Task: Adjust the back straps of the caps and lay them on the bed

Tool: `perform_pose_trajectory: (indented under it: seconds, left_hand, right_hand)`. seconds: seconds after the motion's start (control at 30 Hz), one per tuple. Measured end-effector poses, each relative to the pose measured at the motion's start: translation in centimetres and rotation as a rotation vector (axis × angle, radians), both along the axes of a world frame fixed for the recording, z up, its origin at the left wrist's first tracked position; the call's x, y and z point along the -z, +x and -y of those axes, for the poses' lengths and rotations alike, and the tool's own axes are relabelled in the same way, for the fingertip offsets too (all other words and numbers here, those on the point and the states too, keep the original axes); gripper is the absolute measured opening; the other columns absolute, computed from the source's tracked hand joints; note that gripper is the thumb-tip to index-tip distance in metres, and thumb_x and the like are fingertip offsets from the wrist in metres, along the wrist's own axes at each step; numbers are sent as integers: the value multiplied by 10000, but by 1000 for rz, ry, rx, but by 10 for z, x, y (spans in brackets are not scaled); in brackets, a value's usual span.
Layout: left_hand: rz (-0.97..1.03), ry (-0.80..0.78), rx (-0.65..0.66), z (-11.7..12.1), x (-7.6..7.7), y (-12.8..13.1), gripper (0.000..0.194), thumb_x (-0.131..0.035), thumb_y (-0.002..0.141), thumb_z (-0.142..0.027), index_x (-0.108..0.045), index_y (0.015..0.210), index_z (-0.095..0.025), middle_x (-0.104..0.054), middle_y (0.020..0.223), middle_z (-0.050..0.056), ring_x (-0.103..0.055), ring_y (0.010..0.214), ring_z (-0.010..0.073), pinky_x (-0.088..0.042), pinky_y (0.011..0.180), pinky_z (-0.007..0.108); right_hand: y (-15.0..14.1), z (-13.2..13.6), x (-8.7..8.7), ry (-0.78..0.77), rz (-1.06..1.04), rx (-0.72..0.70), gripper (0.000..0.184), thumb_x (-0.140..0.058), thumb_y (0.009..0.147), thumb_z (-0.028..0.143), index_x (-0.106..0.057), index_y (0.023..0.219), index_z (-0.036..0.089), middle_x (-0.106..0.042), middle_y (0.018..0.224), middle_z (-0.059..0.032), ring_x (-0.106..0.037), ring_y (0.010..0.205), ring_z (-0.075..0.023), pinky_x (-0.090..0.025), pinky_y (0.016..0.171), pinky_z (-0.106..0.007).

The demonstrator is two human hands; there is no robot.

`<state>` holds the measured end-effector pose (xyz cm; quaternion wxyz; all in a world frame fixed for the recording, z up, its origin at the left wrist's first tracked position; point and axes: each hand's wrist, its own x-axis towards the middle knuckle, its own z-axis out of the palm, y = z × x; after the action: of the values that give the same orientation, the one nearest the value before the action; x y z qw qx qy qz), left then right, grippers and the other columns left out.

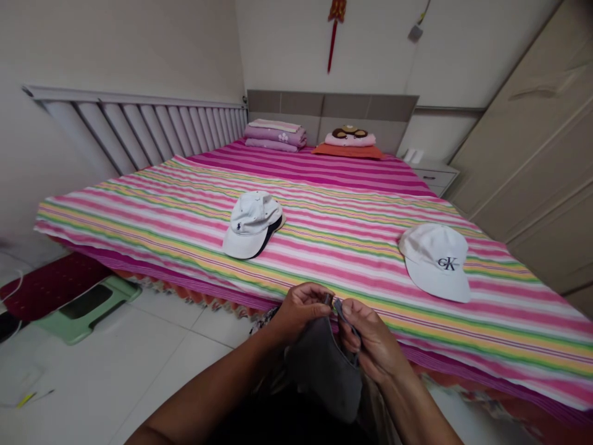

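A dark grey cap (pixel 319 364) hangs low in front of me, held up at its back strap. My left hand (pixel 306 309) pinches one end of the strap between thumb and fingers. Gripping the other strap end, my right hand (pixel 365 334) is closed just beside it, and the fingertips nearly meet. On the bed ahead lies a white cap (pixel 252 216) with a small dark emblem, its brim overlapping a dark brim beneath. Another white cap (pixel 435 253), lettered in black, rests to the right with its brim towards me.
A striped sheet (pixel 343 259) covers the near part of the bed. Folded purple bedding (pixel 275 135) and a pink and orange pile (pixel 349 145) sit by the headboard (pixel 345 108). At left are a white railing (pixel 148 120) and a green stool (pixel 74 334); a nightstand (pixel 433 176) stands at right.
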<state>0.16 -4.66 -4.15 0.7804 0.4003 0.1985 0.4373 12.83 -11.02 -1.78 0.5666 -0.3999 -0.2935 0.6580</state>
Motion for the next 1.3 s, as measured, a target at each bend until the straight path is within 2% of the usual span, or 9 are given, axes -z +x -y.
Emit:
perform_pose_trajectory:
  seconds: [0.2, 0.4, 0.6, 0.77, 0.87, 0.97, 1.07, 1.2, 1.3]
  left_hand:
    - [-2, -25, 16, 1, 0, 0, 289, -778, 467, -172, -661, 729, -144, -638, 691, -4, -552, 607, 77, -415, 646, 219]
    - [-76, 105, -4, 0, -4, -2, 253, -757, 511, -176, -688, 754, -154, -639, 760, 18, -560, 703, 106, -418, 683, 229]
    - [-117, 214, 14, -1, -3, -3, 222, -727, 572, -186, -699, 792, -180, -611, 760, 7, -547, 734, 108, -407, 716, 235]
    - [-218, 317, -3, -1, -3, -3, 242, -722, 580, -226, -701, 815, -169, -611, 771, 32, -549, 766, 143, -405, 749, 272]
    - [-262, 352, -49, -2, -2, -5, 255, -722, 578, -248, -700, 818, -165, -612, 779, 43, -547, 774, 155, -412, 744, 279]
    - [-278, 374, -76, -3, 1, -6, 241, -707, 599, -266, -698, 822, -174, -608, 787, 40, -547, 769, 156, -413, 745, 283]
    - [-349, 463, -86, -3, 0, -8, 220, -696, 613, -290, -701, 799, -172, -598, 745, 38, -538, 743, 161, -408, 725, 279]
    - [-451, 630, 55, -2, -9, -11, 192, -600, 715, -328, -700, 740, -165, -598, 697, 46, -534, 729, 168, -393, 714, 267]
    - [-505, 709, 101, -4, -15, -13, 213, -552, 753, -324, -694, 716, -169, -608, 706, 40, -531, 733, 165, -377, 712, 253]
  right_hand:
    - [-4, 0, 3, -7, -20, -9, 286, -679, 666, 353, -470, 600, 169, -390, 417, 88, -223, 332, -17, -192, 331, -148]
    - [-5, -3, 4, 6, -4, -4, 282, -696, 645, 353, -499, 588, 161, -395, 411, 84, -234, 332, -14, -197, 327, -141]
    - [-2, -5, 8, 21, 59, 59, 250, -724, 615, 337, -566, 606, 143, -465, 424, 65, -309, 326, -7, -219, 341, -135]
    - [-3, -6, 6, 8, -1, 61, 258, -743, 584, 331, -580, 578, 132, -475, 440, 54, -314, 339, -8, -232, 344, -139]
    - [-2, -4, 1, -10, -29, 76, 228, -727, 605, 317, -595, 611, 132, -481, 461, 46, -329, 364, -24, -272, 355, -150]
    - [-2, -1, -3, -6, 1, 66, 203, -715, 621, 272, -609, 724, 134, -545, 563, 19, -410, 427, -46, -351, 414, -168]
    - [-2, 0, -2, 43, 28, 90, 227, -726, 611, 243, -552, 739, 169, -537, 552, 42, -460, 443, -65, -375, 440, -180]
    - [-2, -1, 3, 84, 87, 132, 289, -737, 596, 238, -456, 635, 182, -533, 533, 54, -499, 449, -78, -382, 452, -190]
    - [-1, -2, 5, 83, 149, 139, 254, -733, 597, 247, -519, 715, 178, -566, 594, 39, -515, 474, -78, -399, 472, -198]
